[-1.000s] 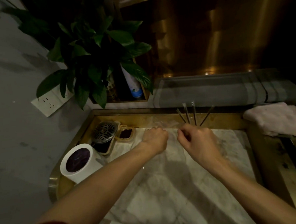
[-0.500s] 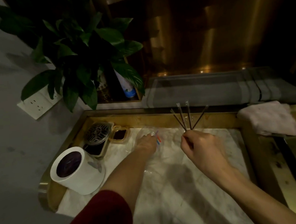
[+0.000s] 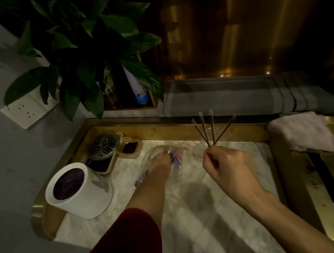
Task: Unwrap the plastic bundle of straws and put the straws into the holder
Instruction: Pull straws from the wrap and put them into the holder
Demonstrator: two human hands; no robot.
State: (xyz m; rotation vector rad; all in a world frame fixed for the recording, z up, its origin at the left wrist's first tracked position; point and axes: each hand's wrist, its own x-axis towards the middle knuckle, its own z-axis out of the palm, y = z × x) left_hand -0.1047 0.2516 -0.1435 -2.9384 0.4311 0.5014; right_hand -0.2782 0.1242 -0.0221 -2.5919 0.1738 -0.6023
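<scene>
My right hand (image 3: 227, 166) pinches several thin dark straws (image 3: 211, 130), each in a clear sleeve, fanned upward over the marble counter (image 3: 195, 212). My left hand (image 3: 160, 161) lies on the counter, its fingers closed on the clear plastic wrap (image 3: 175, 157) with red and blue print. A white cylindrical holder (image 3: 78, 191) with a dark inside stands at the left, a hand's width from my left forearm. Dark straws seem to lie inside it.
A metal grille lid (image 3: 103, 144) rests on a small tray behind the holder, beside a small dish (image 3: 130, 147). A potted plant (image 3: 85, 53) overhangs the back left. A pinkish cloth (image 3: 302, 132) lies on the gold rim at the right.
My left hand has dropped flat onto the counter with the wrap, away from the straws. My right hand stays raised with the fanned straws. The view has shifted left.
</scene>
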